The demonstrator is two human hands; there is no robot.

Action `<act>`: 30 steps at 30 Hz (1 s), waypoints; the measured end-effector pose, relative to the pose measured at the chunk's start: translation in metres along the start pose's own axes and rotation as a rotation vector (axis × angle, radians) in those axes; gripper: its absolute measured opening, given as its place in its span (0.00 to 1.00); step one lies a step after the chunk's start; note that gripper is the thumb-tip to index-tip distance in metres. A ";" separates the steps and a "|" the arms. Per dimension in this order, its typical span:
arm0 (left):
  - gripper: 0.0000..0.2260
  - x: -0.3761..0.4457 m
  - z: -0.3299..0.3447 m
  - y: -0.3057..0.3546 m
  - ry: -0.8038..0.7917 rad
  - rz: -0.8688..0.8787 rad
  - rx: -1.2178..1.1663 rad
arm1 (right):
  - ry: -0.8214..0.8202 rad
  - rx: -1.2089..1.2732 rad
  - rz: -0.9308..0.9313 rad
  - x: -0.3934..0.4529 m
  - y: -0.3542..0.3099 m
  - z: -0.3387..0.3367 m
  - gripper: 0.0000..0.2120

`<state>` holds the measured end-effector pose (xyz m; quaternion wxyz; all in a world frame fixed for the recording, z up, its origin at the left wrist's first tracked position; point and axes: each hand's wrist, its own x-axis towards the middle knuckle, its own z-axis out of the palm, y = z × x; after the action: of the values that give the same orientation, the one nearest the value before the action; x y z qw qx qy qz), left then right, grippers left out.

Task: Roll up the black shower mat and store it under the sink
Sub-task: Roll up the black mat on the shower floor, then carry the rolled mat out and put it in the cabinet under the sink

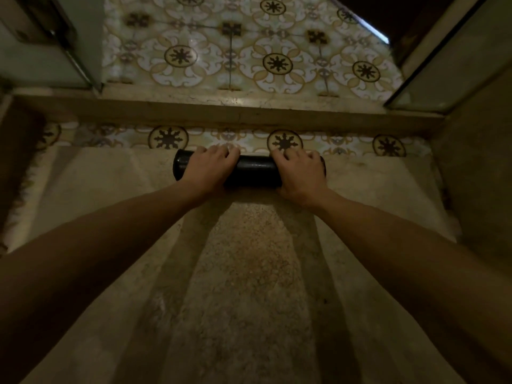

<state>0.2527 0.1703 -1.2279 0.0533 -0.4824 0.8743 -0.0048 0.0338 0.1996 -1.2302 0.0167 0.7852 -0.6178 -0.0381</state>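
Observation:
The black shower mat (253, 171) lies rolled into a tight cylinder on the beige stone shower floor, close to the patterned tile strip under the raised curb. My left hand (210, 169) is pressed over the roll's left part, fingers curled over its far side. Over the right end of the roll lies my right hand (300, 173), gripping it the same way. Only the left tip and the middle of the roll show between and beside my hands. The sink is out of view.
A raised stone curb (221, 113) crosses the view just beyond the roll. Past it lies patterned floor tile (249, 56). A glass shower panel (52, 51) stands at the upper left, another frame (443, 65) at the upper right. Stone walls close in on both sides.

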 end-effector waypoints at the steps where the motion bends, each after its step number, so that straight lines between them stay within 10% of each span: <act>1: 0.35 -0.005 -0.009 0.001 0.003 0.002 -0.002 | -0.011 -0.012 -0.001 -0.004 0.000 -0.011 0.37; 30: 0.26 -0.174 -0.613 -0.023 -0.142 0.038 -0.105 | -0.161 0.088 -0.042 -0.123 -0.022 -0.631 0.28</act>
<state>0.3042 0.2788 -0.6020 0.0899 -0.4669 0.8764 0.0762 0.0774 0.3115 -0.5980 -0.0685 0.7924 -0.6016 -0.0741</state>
